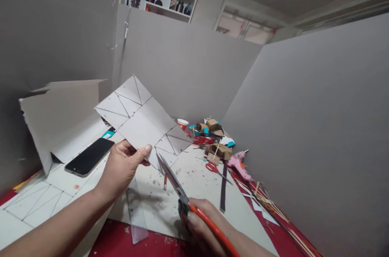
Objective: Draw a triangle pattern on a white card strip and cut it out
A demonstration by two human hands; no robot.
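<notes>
My left hand (127, 163) pinches the near edge of a white card (142, 125) marked with black triangles and straight lines, holding it up over the work surface. In my right hand (203, 220) is a pair of large shears (176, 182) with an orange handle. Its blades point up and away, with the tips at the card's lower edge beside a drawn line. Whether the blades touch the card, I cannot tell. Below the card, a red pencil (165, 182) and a clear ruler (136, 212) lie on the white board (188, 208).
A phone (89, 157) rests at left near a folded white card (65, 119). Toward the right lie small red scissors (216, 170), a pink glue gun (240, 165), cardboard scraps (220, 151) and thin wooden sticks (299, 240). Grey partitions (188, 62) surround the table.
</notes>
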